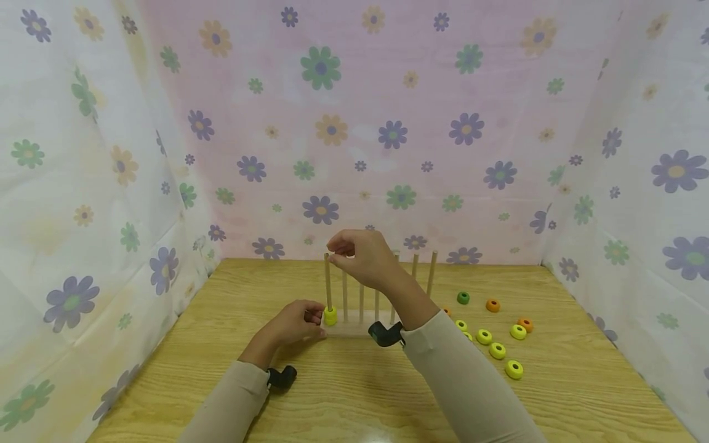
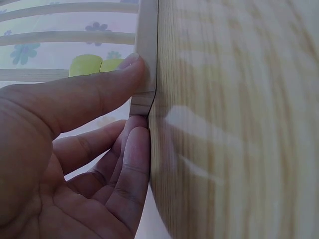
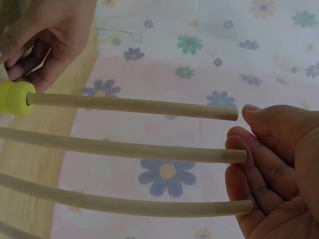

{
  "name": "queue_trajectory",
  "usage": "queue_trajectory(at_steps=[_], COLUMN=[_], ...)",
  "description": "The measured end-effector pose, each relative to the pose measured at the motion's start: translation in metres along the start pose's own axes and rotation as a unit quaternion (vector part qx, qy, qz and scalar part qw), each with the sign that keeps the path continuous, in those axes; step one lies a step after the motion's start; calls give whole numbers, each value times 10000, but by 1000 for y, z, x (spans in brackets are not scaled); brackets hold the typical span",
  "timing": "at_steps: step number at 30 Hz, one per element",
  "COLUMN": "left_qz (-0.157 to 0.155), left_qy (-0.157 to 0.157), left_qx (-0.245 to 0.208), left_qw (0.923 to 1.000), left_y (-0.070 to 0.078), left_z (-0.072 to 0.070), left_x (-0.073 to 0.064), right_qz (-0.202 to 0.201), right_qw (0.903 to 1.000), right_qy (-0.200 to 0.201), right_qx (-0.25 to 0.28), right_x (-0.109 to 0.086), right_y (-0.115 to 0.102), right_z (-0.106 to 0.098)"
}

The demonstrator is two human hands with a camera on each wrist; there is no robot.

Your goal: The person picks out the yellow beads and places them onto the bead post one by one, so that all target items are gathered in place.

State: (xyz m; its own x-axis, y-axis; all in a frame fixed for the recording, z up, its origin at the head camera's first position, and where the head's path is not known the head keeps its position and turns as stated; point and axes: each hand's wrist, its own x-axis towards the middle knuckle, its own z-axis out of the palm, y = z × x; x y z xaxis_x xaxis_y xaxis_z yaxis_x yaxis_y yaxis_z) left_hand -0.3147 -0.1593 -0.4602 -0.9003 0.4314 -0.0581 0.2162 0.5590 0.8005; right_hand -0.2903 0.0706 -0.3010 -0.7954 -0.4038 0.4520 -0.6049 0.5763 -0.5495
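Note:
A wooden peg rack [image 1: 354, 331] stands on the table, with several upright pegs along its base. Yellow beads [image 1: 330, 316] are stacked at the foot of the leftmost peg [image 1: 328, 280]. My left hand [image 1: 290, 321] pinches the left end of the base; in the left wrist view the thumb [image 2: 107, 92] lies along one face and the fingertips sit by the end. Up at the peg tops, my right hand [image 1: 362, 255] holds nothing, its fingers loosely bent. The right wrist view has its thumb [image 3: 269, 117] just beyond the leftmost peg's tip.
Right of the rack lie loose yellow beads [image 1: 497, 351], orange beads [image 1: 493, 305] and a green bead [image 1: 463, 298] on the wooden table [image 1: 343, 394]. Flower-patterned cloth [image 1: 354, 154] hangs behind and at both sides. The right forearm passes in front of the rack's right part.

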Motion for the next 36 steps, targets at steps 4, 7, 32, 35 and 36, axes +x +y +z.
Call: queue_trajectory(at_steps=[4, 7, 32, 35, 36], left_qz=[-38, -51, -59, -39, -37], left_qy=[46, 52, 37, 61, 59], left_qx=[25, 17, 42, 79, 78], left_qw=[10000, 10000, 10000, 9999, 9999], left_y=[1, 2, 0, -1, -1], left_z=[0, 0, -1, 0, 0], left_x=[0, 0, 0, 1, 1], right_qz=[-18, -46, -652, -759, -799], right_qw=[10000, 10000, 9971, 9959, 9955], right_qy=[25, 32, 355, 444, 475], right_qx=[38, 52, -162, -191, -189], right_x=[0, 0, -16, -21, -23], right_y=[0, 0, 2, 4, 4], right_z=[0, 0, -10, -11, -12])
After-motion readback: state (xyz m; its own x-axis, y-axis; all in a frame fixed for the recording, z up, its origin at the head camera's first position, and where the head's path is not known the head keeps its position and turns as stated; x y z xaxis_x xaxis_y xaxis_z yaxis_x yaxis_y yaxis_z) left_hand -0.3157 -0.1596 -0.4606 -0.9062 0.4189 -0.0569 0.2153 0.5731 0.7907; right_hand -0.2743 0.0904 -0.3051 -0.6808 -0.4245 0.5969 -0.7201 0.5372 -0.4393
